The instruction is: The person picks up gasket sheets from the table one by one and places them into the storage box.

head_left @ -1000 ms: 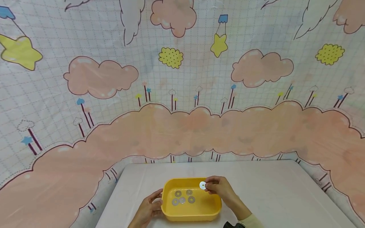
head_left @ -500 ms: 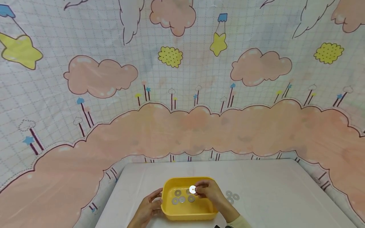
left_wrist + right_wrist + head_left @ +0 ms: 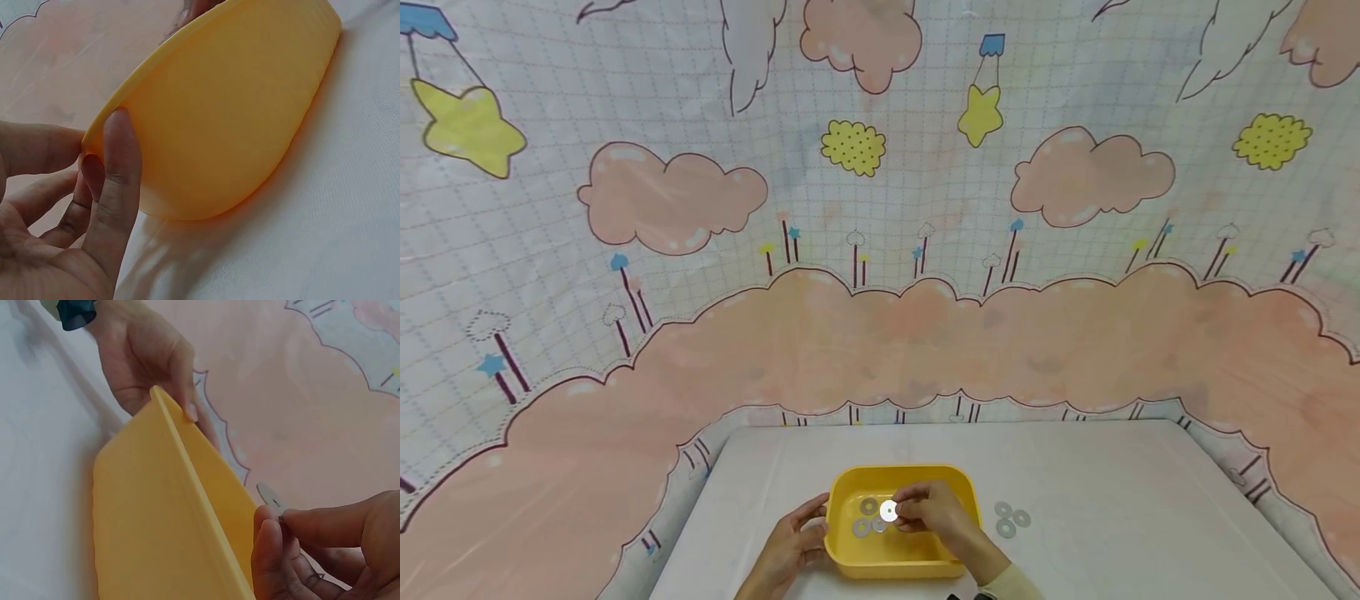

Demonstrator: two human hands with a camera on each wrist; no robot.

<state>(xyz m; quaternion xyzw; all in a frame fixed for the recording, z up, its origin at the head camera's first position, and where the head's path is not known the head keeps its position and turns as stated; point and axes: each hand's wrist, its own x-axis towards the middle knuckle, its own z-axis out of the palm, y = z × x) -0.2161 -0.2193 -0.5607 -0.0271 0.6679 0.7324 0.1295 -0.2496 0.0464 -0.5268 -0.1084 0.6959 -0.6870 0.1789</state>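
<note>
Between thumb and fingertips, my right hand (image 3: 936,510) pinches a flat metal washer (image 3: 889,510) over the inside of a yellow plastic tray (image 3: 901,572). The right wrist view catches this washer (image 3: 269,494) nearly edge-on above the fingertips. Several more grey washers (image 3: 861,527) lie on the tray's floor, partly covered by the held one and the hand. At the tray's left end, my left hand (image 3: 790,537) holds the rim. The left wrist view has its thumb (image 3: 122,140) against the outer wall and other fingers at the rim.
Three loose washers (image 3: 1006,527) lie close together on the white table (image 3: 1097,500), right of the tray. Behind the table hangs a patterned cloth (image 3: 880,342) with clouds and stars. A dark wrist strap (image 3: 76,314) sits on the left arm.
My right hand has carried the washer leftward and lower over the tray. The loose washers on the table have come into view from behind it. My left hand stays at the rim.
</note>
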